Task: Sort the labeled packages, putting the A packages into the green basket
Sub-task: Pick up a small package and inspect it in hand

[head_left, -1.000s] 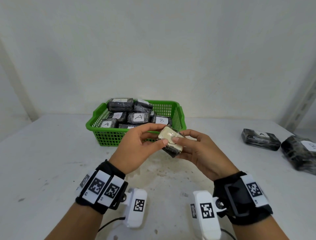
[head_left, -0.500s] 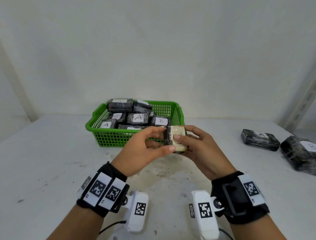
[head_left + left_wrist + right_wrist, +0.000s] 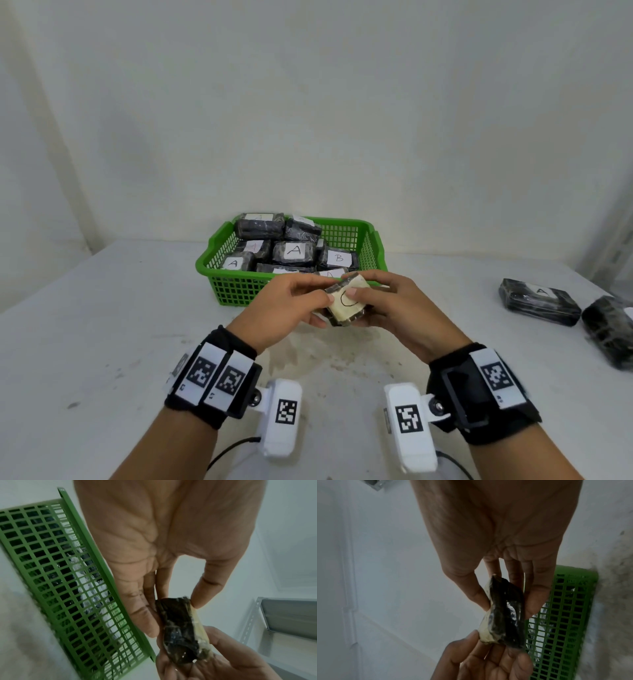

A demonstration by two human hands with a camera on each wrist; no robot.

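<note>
Green basket (image 3: pixel 236 291): sat at 12 o'clock on the table (image 3: pixel 102 342), stacked with A and B packages.
Left hand (image 3: pixel 284 308): pinched the C-labelled package (image 3: pixel 346 303), thumb on label.
Right hand (image 3: pixel 390 305): clamped on its other end.
A package (image 3: pixel 539 301): lay at 3 o'clock.

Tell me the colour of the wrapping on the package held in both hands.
Black wrapping with a cream label face, on the held package; clearest from the head view.
</note>
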